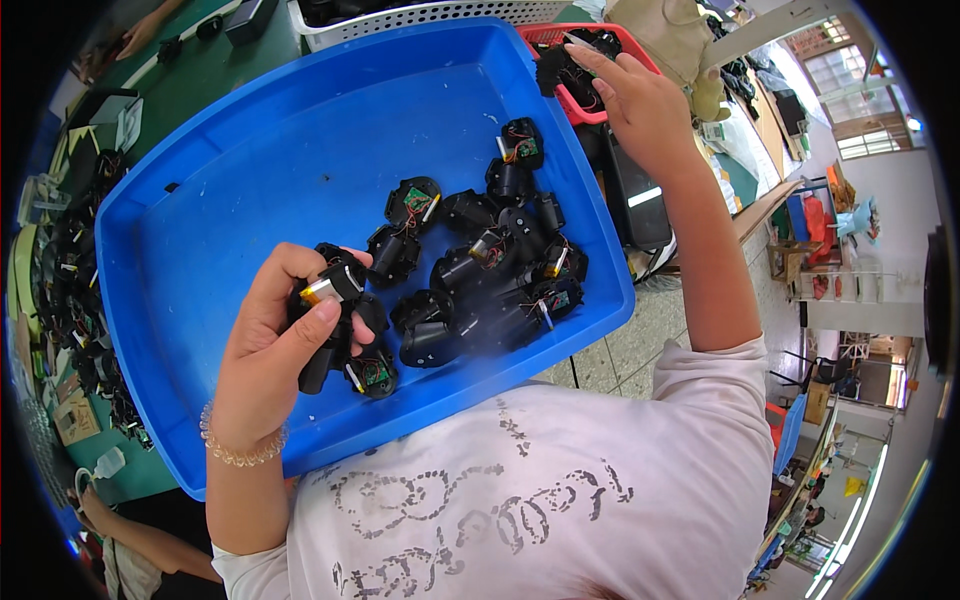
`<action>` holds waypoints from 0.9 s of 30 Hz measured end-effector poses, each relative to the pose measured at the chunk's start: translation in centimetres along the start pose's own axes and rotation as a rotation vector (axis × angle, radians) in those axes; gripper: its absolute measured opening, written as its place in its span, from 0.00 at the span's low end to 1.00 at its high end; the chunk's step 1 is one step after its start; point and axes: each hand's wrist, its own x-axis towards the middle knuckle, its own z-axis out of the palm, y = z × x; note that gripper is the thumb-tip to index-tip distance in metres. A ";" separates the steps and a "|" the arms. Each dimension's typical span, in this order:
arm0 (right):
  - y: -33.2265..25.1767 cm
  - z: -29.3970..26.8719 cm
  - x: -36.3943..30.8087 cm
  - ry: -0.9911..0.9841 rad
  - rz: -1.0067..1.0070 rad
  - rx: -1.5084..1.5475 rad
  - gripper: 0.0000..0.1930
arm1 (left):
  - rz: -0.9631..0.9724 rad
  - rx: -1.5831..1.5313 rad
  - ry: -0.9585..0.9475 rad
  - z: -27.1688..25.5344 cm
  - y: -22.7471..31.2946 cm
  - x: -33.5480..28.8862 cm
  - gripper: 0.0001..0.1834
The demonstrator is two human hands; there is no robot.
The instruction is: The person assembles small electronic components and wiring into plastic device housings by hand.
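My left hand (275,335) is closed around a black plastic housing, over the near left part of a blue tray (240,130). A silver battery with yellow tape (335,285) shows at the housing's top, by my thumb. My right hand (640,105) reaches to the far right, fingers stretched out over a red basket (640,50) of small black parts (605,45). My fingertips are at these parts; whether they touch one I cannot tell. Several black housings (430,340) with green circuit boards, wires and batteries lie in the tray's right half.
A white perforated basket (430,22) stands behind the tray. More black parts (85,270) are heaped on the green table (130,480) at the left, near a small white bottle (110,462). Another person's hand (95,510) shows at lower left, and another (140,38) at upper left.
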 end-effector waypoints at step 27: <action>-1.0 -1.8 1.9 -0.233 -0.200 -0.355 0.35 | -0.008 -0.009 -0.015 0.1 0.3 -0.1 0.05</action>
